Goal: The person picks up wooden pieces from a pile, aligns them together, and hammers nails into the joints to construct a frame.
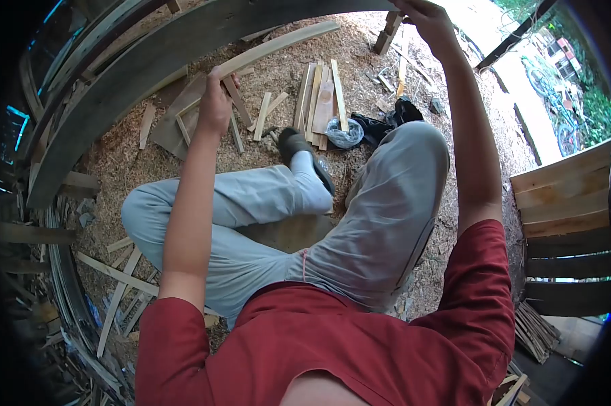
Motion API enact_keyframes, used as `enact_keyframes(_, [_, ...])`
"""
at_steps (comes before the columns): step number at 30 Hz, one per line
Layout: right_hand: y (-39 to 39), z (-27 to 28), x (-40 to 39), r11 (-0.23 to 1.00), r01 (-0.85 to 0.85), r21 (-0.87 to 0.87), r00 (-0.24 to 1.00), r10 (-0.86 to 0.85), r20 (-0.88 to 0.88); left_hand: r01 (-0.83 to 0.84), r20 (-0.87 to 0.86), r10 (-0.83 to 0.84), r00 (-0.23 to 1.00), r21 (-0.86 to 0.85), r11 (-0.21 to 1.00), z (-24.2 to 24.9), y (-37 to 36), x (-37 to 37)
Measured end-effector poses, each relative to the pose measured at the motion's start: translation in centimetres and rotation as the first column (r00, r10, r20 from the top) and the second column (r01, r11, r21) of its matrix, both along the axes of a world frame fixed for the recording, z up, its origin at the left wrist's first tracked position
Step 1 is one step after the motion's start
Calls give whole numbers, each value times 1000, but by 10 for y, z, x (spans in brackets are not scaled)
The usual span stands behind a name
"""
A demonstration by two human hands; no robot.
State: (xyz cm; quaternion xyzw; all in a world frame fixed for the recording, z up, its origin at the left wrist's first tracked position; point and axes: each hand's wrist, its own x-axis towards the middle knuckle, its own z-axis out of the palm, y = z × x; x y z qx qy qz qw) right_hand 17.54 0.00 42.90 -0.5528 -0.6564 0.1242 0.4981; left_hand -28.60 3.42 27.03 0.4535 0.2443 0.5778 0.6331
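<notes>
Where the left hand [215, 105] closed its fingers around the near end of a long pale wooden slat [278, 46], that slat ran away from the grip up and to the right, its long axis slanting from about the middle left of the view toward the top centre, its far end pointing at the upper right. The slat lay just beside, and roughly along, the lower edge of a broad dark curved plank [149, 64], which arched from the left edge up across the top of the view. The right hand [427, 20] was raised at the top of the view with fingers curled at the plank's far end; whether it truly clamped the plank or only touched it could not be told, as the grip sat at the picture's edge.

Below the left hand: a flat brown board [173, 125] on the ground, with short sticks lying across it. To the right of it: a bundle of short slats [322, 101], long axes running roughly up and down the view, resting on sawdust-covered ground [278, 74]. Just beside the bundle: a clear plastic bag [344, 134] and dark cloth. The person sat with legs folded, in grey trousers [380, 210] and a red shirt, one dark shoe [298, 145] near the bundle. At the right edge: stacked planks [566, 196]. At the lower left: loose thin strips [119, 277] scattered on the ground.
</notes>
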Motion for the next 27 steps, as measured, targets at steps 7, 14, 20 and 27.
enact_keyframes(7, [-15,1,-119,966,-213,-148,977,210,-38,3,-119,-17,993,-124,992,-95,14,-19])
enact_keyframes(14, [26,-61,-182,908,-348,-234,821,415,392,-31,-96,-2,995,-342,939,-207,30,-40])
enact_keyframes(20, [80,-194,-256,865,-363,-346,873,446,197,63,-767,113,631,197,978,-262,52,-40])
enact_keyframes(27, [91,-315,-292,890,-224,-397,936,310,166,22,-279,-143,950,-396,918,-302,54,-20])
